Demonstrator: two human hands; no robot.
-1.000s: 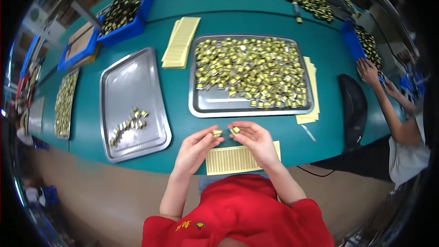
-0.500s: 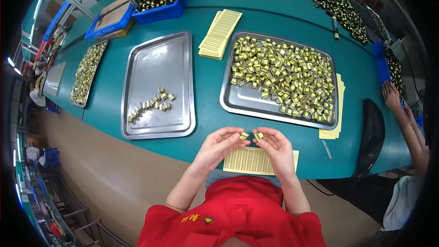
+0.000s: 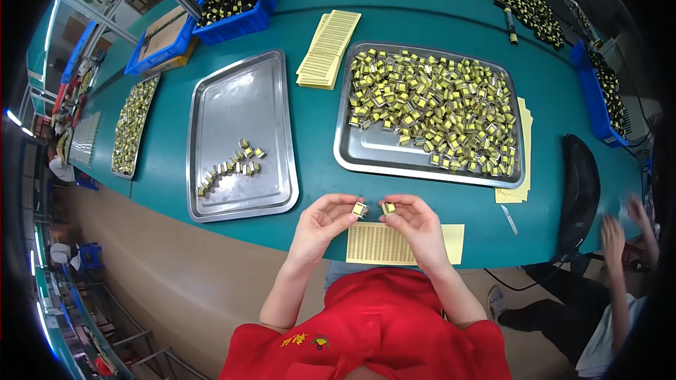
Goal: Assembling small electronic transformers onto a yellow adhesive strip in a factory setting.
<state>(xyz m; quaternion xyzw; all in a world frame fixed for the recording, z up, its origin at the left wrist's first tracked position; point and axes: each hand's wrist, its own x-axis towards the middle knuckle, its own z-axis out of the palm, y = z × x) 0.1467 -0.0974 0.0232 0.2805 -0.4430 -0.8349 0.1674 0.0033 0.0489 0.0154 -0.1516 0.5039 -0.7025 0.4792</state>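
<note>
Component (image 3: 389, 208) sits partly hidden in the right hand's grip (image 3: 415, 225).

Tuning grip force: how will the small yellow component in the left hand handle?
The small yellow component is probably rigid, given its blocky body. Its thin protruding pins could bend if squeezed. Flat sides suggest it won't roll readily.

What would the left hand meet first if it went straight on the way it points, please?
Probably the yellow component held by the right hand, though depth is unclear.
</note>
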